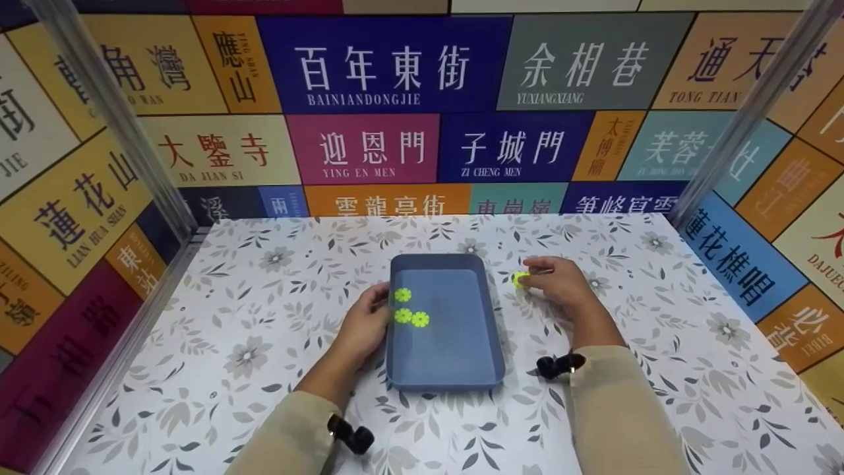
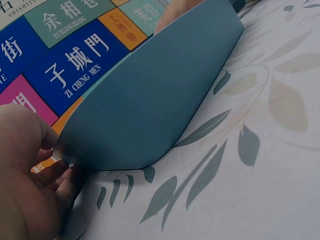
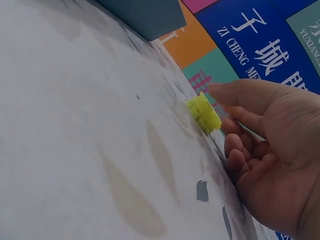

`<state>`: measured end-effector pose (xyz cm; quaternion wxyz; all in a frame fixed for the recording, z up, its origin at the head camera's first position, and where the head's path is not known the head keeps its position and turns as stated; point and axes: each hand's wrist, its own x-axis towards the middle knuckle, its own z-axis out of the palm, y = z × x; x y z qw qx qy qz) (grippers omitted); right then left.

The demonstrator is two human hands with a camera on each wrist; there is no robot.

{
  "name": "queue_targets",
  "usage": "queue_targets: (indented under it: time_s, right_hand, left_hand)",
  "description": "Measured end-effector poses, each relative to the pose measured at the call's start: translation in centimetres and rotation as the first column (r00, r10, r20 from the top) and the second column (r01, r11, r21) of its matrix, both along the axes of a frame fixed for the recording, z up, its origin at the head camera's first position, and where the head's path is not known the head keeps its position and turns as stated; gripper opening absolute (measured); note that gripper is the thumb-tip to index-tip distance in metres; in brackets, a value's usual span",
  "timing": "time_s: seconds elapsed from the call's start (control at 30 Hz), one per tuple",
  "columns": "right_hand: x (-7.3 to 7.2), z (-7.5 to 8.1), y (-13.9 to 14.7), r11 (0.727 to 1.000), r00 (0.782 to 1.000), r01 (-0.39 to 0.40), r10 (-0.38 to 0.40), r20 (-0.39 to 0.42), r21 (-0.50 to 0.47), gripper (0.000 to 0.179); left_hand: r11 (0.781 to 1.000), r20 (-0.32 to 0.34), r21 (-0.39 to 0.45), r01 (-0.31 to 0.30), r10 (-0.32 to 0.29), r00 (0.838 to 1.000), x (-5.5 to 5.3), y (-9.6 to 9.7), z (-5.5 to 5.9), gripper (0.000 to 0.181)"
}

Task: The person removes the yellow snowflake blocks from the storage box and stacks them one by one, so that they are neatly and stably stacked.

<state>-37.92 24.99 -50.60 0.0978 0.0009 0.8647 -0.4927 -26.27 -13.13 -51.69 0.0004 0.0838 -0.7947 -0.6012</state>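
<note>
A grey-blue rectangular tray (image 1: 448, 369) stands on the table in the head view. Inside, three yellow-green notched discs (image 1: 420, 319) lie towards its left wall, two of them side by side and a third just above. My left hand (image 1: 366, 323) rests its fingertips against the outside of the tray's left wall; the left wrist view shows them near one corner of the tray (image 2: 145, 95). To the right of the tray, my right hand (image 1: 560, 285) pinches another yellow-green notched piece (image 3: 204, 113) between thumb and fingers, close to the tabletop.
The white tabletop (image 1: 264, 310) has a grey leaf and flower pattern. Behind and beside it stand panels with coloured name blocks (image 1: 389, 66). Clear upright posts (image 1: 745, 112) rise at the back corners. A small black camera (image 1: 559, 366) sits at each sleeve cuff.
</note>
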Motion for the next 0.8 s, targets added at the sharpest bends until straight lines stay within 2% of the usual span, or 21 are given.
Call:
queue_targets:
  time_s: [0.13,0.23,0.37,0.53,0.8]
  right_hand:
    - [0.1,1.0,-0.5,1.0,1.0,0.015,-0.015,0.001,-0.001,0.06]
    - [0.2,2.0,-1.4,1.0,0.999,0.004,-0.003,-0.049,0.015,0.057]
    - [0.8,3.3,-3.4,0.997,0.992,-0.053,0.047,-0.118,-0.048,0.051]
    - [2.1,4.9,-6.1,0.98,0.978,-0.151,0.129,-0.163,-0.13,0.042]
    - [4.1,7.5,-10.1,0.952,0.954,-0.228,0.177,-0.242,-0.205,0.033]
  left_hand:
    - [1.0,0.008,-0.008,-0.003,0.003,1.0,-0.1,0.0,-0.1,0.054]
    - [1.0,0.017,-0.012,-0.003,0.003,1.0,-0.2,-0.1,-0.2,0.053]
    - [1.0,0.015,-0.016,-0.005,0.005,1.0,-0.1,-0.1,-0.1,0.054]
    - [1.0,0.002,-0.01,0.004,-0.004,1.0,0.0,0.0,0.1,0.054]
    - [1.0,0.0,-0.005,-0.002,0.002,1.0,0.0,0.2,0.1,0.054]
